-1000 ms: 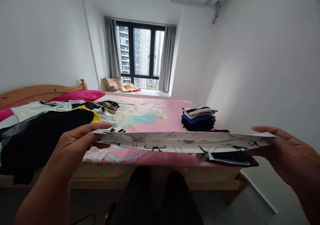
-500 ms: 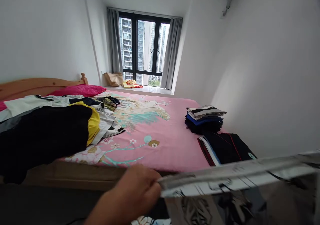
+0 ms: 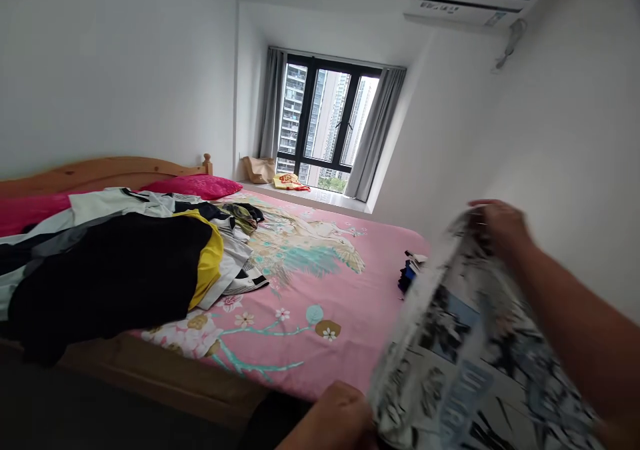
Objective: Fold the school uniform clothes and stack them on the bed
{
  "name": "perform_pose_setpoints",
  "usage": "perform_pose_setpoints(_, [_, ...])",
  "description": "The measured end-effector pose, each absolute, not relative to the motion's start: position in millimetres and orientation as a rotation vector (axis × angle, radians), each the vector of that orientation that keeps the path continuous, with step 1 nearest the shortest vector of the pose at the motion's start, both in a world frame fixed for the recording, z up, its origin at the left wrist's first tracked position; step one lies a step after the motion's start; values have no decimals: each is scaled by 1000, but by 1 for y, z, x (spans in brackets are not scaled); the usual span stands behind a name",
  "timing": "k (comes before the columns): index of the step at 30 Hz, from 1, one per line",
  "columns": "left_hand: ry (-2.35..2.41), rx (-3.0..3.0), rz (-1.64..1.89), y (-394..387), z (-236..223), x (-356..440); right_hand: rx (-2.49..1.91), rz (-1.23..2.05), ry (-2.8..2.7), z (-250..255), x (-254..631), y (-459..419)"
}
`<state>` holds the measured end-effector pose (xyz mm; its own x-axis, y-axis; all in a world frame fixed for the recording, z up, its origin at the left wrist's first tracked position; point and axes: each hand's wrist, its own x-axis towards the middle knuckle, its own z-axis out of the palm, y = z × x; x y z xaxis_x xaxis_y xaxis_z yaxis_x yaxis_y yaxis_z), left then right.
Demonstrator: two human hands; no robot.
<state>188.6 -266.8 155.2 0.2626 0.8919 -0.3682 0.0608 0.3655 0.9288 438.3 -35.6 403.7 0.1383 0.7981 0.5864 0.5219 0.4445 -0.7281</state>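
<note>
A white, grey and black printed garment (image 3: pixel 465 363), with comic-like pictures and large blue-grey letters, stretches between my hands at the lower right. My left hand (image 3: pixel 343 413) is closed on its lower left corner, in front of the bed's edge. Higher up on the right, my right hand (image 3: pixel 503 227) grips its upper corner. The cloth hangs at a slant and is partly blurred. Behind it, only the left side of a folded clothes stack (image 3: pixel 410 273) shows; the rest is hidden.
A loose heap of clothes, with a black garment (image 3: pixel 120 277) on top, covers the left of the bed with its pink flowered sheet (image 3: pixel 300 303). Beyond lie a bright pink pillow (image 3: pixel 200 187) and a wooden headboard (image 3: pixel 125 165). A paper bag (image 3: pixel 259 169) stands on the windowsill.
My right hand has come into view, raised at the right. The garment's upper edge has swung from nearly level to steeply slanted and now covers most of the folded clothes. The view has tilted.
</note>
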Motion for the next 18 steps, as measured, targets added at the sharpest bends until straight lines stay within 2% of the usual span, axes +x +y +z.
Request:
perform_pose_setpoints(3, [1238, 777, 694, -248, 118, 148, -1138, 627, -1606, 366, 340, 7])
perform_pose_setpoints(6, [1346, 632, 723, -252, 76, 108, -999, 987, -1785, 308, 266, 16])
perform_pose_setpoints(8, [1425, 491, 799, -265, 49, 86, -972, 1048, -1935, 269, 244, 3])
perform_pose_setpoints(13, [1356, 276, 1004, -294, 1, 64, -1005, 966, -2185, 194, 283, -58])
perform_pose_setpoints(15, [1346, 230, 1068, -295, -7, 66, -1095, 920, -2046, 166, 324, -84])
perform_pose_setpoints(18, [1459, 279, 1107, -291, -10, 72, -1355, 1007, -1553, 114, 398, -123])
